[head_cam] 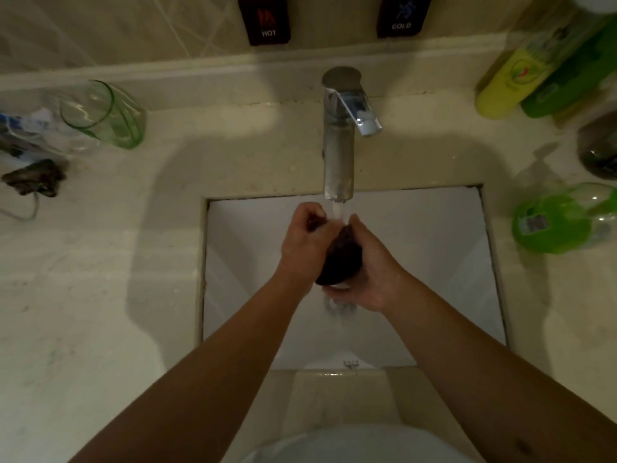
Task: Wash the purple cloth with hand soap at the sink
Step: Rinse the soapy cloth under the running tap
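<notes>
The purple cloth (340, 255) looks dark and wet, bunched into a wad between both hands over the white sink (417, 262). My left hand (302, 242) grips its upper end just under the spout. My right hand (367, 272) cups its lower part from the right. Water runs from the chrome tap (339, 135) onto the cloth and drips into the basin. A green hand soap bottle (561, 222) lies at the right of the sink on the counter.
A green glass (107, 115) and clutter stand on the counter at the left. Yellow and green bottles (521, 78) are at the back right, with a dark jar (601, 148) below them. HOT and COLD labels (267, 25) hang on the wall.
</notes>
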